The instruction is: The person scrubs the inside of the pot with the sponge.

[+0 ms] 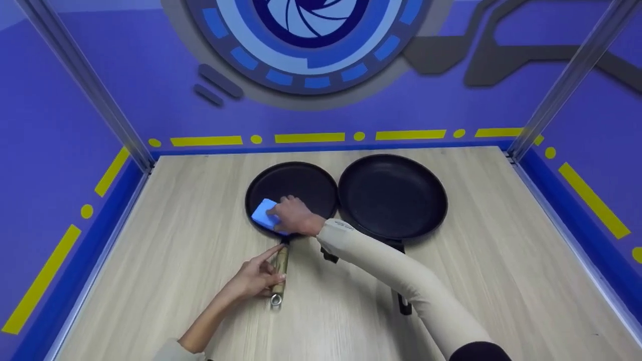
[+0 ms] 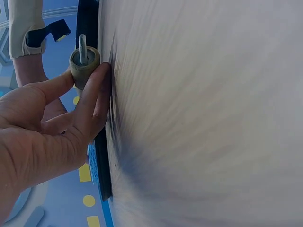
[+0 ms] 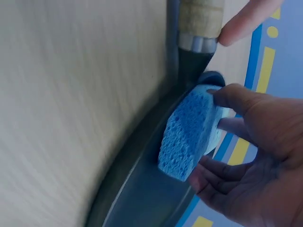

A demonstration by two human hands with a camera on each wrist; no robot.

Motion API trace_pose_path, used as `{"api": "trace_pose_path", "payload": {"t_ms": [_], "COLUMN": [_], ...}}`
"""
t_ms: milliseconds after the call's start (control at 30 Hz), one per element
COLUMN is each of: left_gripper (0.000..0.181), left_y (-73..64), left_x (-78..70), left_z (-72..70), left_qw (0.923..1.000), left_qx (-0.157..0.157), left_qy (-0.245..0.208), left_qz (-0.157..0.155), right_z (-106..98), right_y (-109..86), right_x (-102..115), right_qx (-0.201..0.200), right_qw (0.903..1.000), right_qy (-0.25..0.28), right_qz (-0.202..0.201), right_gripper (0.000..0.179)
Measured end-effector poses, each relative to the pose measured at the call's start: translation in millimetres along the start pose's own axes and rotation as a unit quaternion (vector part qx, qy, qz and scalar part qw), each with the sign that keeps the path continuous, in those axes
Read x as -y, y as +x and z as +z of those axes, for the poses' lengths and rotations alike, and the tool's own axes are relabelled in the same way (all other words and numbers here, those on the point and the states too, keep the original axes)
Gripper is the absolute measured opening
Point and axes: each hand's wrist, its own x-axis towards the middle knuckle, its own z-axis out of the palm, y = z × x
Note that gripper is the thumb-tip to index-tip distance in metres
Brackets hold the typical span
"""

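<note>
A flat black frying pan (image 1: pixel 301 179) lies on the table at the left of the pair. Its wooden handle (image 1: pixel 282 265), with a metal ring at the end, points toward me. My left hand (image 1: pixel 253 277) grips that handle between thumb and fingers, the index finger stretched along it. Over the pan's near left part, my right hand (image 1: pixel 296 215) holds a blue sponge (image 3: pixel 184 135) by its sides. In the right wrist view the sponge sits against the pan near the rim by the handle. The right hand partly covers the sponge in the head view.
A larger, deeper black pan (image 1: pixel 391 195) stands right beside the first one, its dark handle (image 1: pixel 404 303) partly hidden under my right sleeve (image 1: pixel 401 271). Blue panels with yellow marks (image 1: pixel 310 137) border the wooden table (image 1: pixel 190 210) at the back and sides.
</note>
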Motion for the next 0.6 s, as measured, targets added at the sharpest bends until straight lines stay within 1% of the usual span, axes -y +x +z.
{"api": "trace_pose_path", "payload": {"t_ms": [67, 167, 300, 400, 500, 600], "left_gripper": [0.076, 0.077, 0.077, 0.076, 0.076, 0.077], "left_y": [1.4, 3.1, 4.7, 5.2, 5.0, 4.4], "left_x": [-1.1, -2.0, -3.0, -3.4, -3.3, -3.8], "left_z": [0.7, 2.0, 1.4, 0.1, -0.5, -1.4], "left_qw": [1.0, 0.9999, 0.9994, 0.9993, 0.9994, 0.9996], "left_qx": [-0.009, -0.011, -0.015, -0.022, -0.024, -0.02], "left_qy": [0.004, 0.013, 0.03, 0.029, 0.025, 0.02], "left_qz": [-0.001, -0.001, 0.001, 0.0, -0.003, -0.007], "right_z": [0, 2, 4, 2, -4, -12], "right_y": [3.0, 4.6, 5.2, 4.8, 1.5, -4.6], "right_x": [0, -1, -5, -11, -20, -32], "right_qx": [0.002, -0.001, -0.004, 0.013, 0.044, 0.07], "right_qw": [0.9998, 0.9991, 0.9984, 0.998, 0.997, 0.9964], "right_qy": [-0.013, -0.029, -0.017, 0.002, 0.012, 0.018], "right_qz": [-0.012, -0.033, -0.053, -0.062, -0.063, -0.044], "right_gripper": [0.035, 0.035, 0.042, 0.048, 0.052, 0.053]}}
